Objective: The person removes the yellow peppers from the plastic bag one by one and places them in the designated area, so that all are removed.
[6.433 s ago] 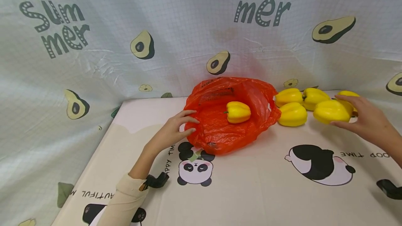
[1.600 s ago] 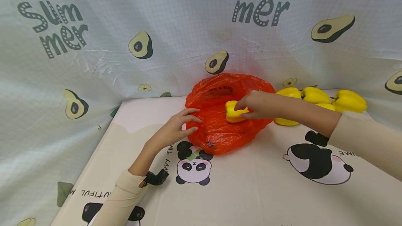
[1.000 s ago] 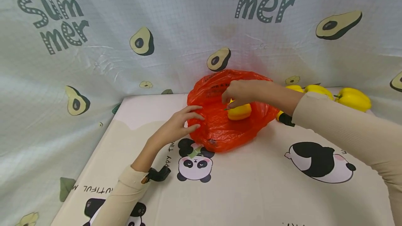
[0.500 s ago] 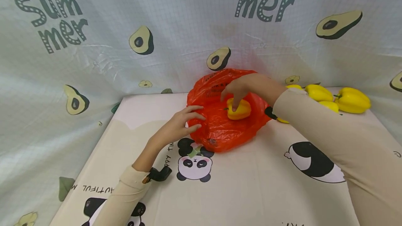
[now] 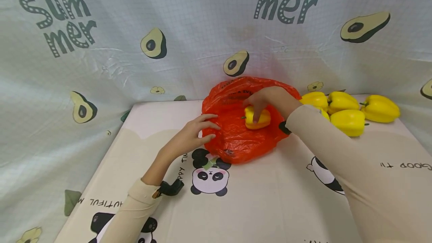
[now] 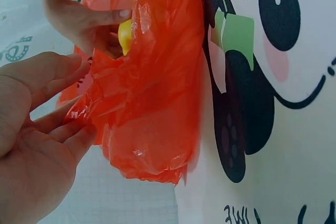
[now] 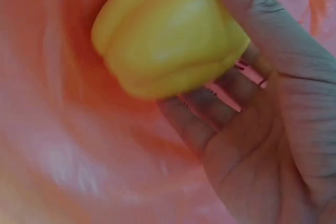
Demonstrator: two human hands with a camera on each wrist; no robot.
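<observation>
A red plastic bag (image 5: 233, 141) lies on its side on the table, mouth toward me, with one yellow bell pepper (image 5: 249, 119) inside. My left hand (image 5: 189, 134) holds the left rim of the bag; in the left wrist view the thin film is tucked among its fingers (image 6: 79, 135). Reaching into the bag, my right hand (image 5: 264, 100) grips that pepper. The right wrist view shows the thumb (image 7: 268, 24) on the near side of the pepper (image 7: 168, 35) and the other fingers behind it. The pepper rests on the bag's film.
Several more yellow bell peppers (image 5: 349, 122) lie in a cluster to the right of the bag, partly hidden by my right sleeve (image 5: 324, 145). A hanging cloth (image 5: 189, 29) with avocado prints stands close behind the bag. Panda figures are printed on the tablecloth (image 5: 263, 198).
My right hand has left a pepper at the right cluster and gone into the bag, onto the pepper there. Lately it shifted slightly over that pepper. The left hand stays at the rim.
</observation>
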